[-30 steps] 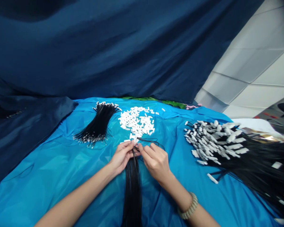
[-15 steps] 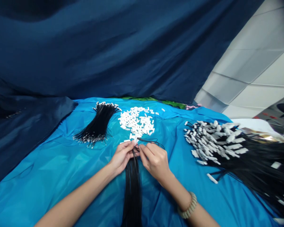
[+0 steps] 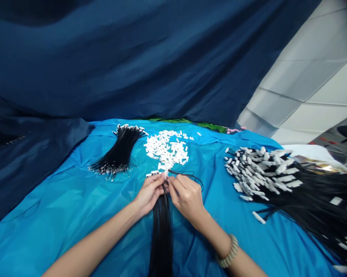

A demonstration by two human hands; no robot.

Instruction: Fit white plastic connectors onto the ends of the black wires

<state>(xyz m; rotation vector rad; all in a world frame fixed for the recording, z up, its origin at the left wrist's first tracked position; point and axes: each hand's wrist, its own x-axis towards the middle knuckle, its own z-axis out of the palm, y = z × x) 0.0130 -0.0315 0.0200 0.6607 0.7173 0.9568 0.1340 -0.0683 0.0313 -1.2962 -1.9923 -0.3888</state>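
My left hand [image 3: 150, 193] is closed in a pinch around a small white connector housing [image 3: 166, 174]. Right beside it, my right hand [image 3: 188, 196] pinches the end of a thin black wire, with its fingertips nearly touching the left ones. Looped black wires [image 3: 195, 177] stick out beyond the right knuckles. Below both hands a long bundle of black wires [image 3: 161, 238] hangs down over the blue cloth. Just past the fingertips lies a pile of loose white connector housings [image 3: 167, 148]. Where wire and housing meet is too small to make out.
A tied-looking black wire bundle [image 3: 118, 150] with white ends lies at the left. To the right spreads a big heap of black wires [image 3: 314, 196] with white connectors. Bright blue cloth [image 3: 75, 215] covers the surface; a dark blue curtain [image 3: 127, 61] hangs behind.
My right hand has moved slightly left, closer to the left fingertips. The white housing in the left pinch shows a little more. Everything else stays put.
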